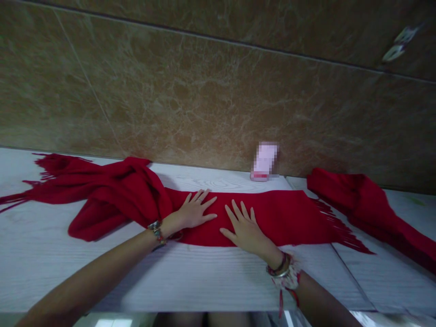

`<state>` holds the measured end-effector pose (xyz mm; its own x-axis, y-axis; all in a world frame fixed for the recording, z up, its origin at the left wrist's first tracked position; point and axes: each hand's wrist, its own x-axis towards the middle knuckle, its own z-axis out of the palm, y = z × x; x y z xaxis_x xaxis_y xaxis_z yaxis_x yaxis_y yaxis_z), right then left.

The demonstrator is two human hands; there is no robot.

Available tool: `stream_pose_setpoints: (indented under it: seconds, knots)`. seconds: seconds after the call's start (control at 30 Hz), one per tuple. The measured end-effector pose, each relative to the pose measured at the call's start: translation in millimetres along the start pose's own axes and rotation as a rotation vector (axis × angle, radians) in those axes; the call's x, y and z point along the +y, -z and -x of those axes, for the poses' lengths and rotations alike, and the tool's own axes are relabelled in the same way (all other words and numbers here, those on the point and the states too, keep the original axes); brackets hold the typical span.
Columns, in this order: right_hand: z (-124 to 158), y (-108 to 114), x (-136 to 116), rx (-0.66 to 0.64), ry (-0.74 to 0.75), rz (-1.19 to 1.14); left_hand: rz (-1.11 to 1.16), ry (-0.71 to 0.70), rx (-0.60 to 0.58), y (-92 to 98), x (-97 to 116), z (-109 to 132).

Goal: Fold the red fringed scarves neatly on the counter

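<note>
A red scarf (282, 217) lies on a white wood-grain surface. Its middle stretch is spread flat, with a fringed end at the right and a loose, bunched heap at the left that trails more fringe. My left hand (195, 212) rests on the flat part beside the heap, palm down, fingers spread. Close to its right, my right hand (247, 230) also presses flat on the scarf with fingers apart. Neither hand grips the cloth. Bracelets circle both wrists, and a ring sits on a left finger.
A second piece of red cloth (354, 193) lies folded at the far right. Behind the scarf, a pixelated pink object (265, 160) leans against the brown marbled wall (190, 100). Wall sockets (400, 44) show at upper right. The white tabletop (204, 277) has a seam at right and ends near my body.
</note>
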<state>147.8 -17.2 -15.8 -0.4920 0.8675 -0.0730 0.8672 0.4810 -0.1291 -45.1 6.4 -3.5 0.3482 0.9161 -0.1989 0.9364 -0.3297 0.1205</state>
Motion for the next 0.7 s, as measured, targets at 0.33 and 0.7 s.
stream_pose_setpoints:
  seconds: [0.33,0.7]
  knots:
    - [-6.8,2.7,-1.2,0.152,-0.040,-0.061,-0.105,0.107,0.131,0.1,-31.8,30.4]
    - [-8.3,2.3,4.4,-0.001,-0.096,-0.042,0.011,0.005,0.018,-10.5,0.4,8.4]
